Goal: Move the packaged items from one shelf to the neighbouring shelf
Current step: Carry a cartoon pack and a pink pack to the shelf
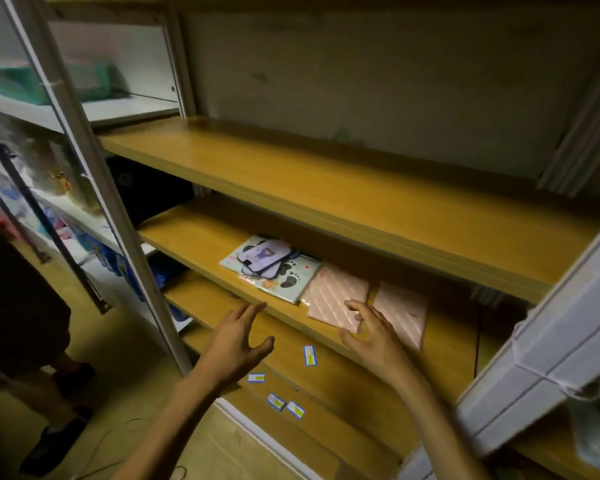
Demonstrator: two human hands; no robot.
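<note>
Several flat packaged items lie on the middle wooden shelf [201,237]. A pale blue pack with footprints [291,275] carries purple cards [260,256] on top. To its right lie a pink quilted pack [336,296] and a second pink pack [402,310]. My right hand [371,334] hovers over the pink quilted pack's near edge, fingers spread and holding nothing. My left hand [239,337] is held in front of the shelf edge, fingers straight, empty. The wooden shelf above [291,174] is bare.
Small blue and yellow labels [309,355] lie on the lower board. A grey metal upright [94,188] separates a left rack with colourful goods. White boxes [541,368] stand at the right. A person's legs [49,386] stand at the left on the floor.
</note>
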